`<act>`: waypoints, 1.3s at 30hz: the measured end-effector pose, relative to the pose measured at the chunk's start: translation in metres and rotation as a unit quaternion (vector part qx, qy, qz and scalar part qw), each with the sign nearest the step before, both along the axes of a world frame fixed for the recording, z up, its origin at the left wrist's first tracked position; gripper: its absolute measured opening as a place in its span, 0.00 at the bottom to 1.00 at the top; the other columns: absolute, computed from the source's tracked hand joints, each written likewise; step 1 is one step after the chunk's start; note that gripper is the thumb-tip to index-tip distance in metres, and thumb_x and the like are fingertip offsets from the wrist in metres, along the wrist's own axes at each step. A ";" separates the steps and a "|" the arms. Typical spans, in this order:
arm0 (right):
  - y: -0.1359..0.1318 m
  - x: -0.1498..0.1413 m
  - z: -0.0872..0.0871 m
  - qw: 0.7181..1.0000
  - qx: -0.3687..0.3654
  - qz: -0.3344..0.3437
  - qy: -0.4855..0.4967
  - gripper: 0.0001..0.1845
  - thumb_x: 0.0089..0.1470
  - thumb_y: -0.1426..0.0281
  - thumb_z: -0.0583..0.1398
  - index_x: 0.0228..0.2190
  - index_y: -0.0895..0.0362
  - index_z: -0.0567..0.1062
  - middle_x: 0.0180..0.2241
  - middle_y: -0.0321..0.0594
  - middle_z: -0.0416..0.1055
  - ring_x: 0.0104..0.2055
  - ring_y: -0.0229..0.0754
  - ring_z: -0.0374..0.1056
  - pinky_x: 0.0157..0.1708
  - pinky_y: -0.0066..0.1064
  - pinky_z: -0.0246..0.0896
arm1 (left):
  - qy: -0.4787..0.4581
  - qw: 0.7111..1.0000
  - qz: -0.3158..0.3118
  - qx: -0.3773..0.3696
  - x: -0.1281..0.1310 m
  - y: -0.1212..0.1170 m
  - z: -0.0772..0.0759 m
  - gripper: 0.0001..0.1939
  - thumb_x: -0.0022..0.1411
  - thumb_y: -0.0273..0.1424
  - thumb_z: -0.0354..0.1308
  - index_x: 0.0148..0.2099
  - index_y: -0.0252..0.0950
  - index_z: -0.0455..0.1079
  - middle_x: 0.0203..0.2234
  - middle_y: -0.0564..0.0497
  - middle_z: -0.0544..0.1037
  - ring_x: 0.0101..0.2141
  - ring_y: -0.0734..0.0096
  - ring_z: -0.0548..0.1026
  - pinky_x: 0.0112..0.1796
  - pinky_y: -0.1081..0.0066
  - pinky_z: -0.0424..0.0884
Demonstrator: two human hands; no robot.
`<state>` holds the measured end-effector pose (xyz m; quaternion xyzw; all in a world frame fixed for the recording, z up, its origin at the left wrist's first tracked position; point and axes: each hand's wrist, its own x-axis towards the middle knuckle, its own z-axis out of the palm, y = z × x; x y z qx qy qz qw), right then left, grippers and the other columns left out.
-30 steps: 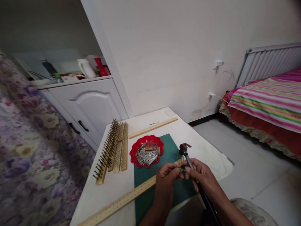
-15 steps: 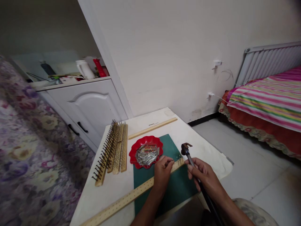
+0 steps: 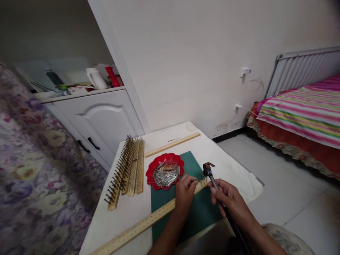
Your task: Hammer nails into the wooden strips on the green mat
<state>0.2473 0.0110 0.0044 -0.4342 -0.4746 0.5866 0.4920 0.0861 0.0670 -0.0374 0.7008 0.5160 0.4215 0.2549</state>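
Observation:
My right hand (image 3: 225,196) is wrapped around the dark handle of a claw hammer (image 3: 208,170), its head raised just right of some upright nails (image 3: 203,181). These nails stand near the far end of a long wooden strip (image 3: 143,225) dotted with rows of small holes. Over the same strip, my left hand (image 3: 185,189) pinches a nail between thumb and fingertips; most of it is hidden by the fingers. Under the strip lies a green mat (image 3: 198,212). A red scalloped bowl (image 3: 151,168) full of loose silver nails sits just beyond my left hand.
Several wooden strips studded with upright nails (image 3: 124,166) stand side by side on the table's left. Along the back of the white table (image 3: 114,223) lies a plain strip (image 3: 172,145), with loose nails (image 3: 173,140) behind it. A cabinet, floral curtain and bed surround the table.
The hammer head has shifted slightly left and down toward the upright nails. My left hand has moved a little right along the strip, still pinched.

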 end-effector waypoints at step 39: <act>-0.002 -0.004 0.000 0.998 0.014 0.067 -0.002 0.15 0.53 0.59 0.56 0.35 0.58 0.65 0.17 0.28 0.66 0.08 0.26 0.52 0.08 0.18 0.40 | 0.084 0.996 -0.010 0.013 -0.008 -0.007 -0.004 0.07 0.55 0.28 0.53 0.37 0.36 0.70 0.31 0.51 0.72 0.31 0.71 0.69 0.34 0.72 0.63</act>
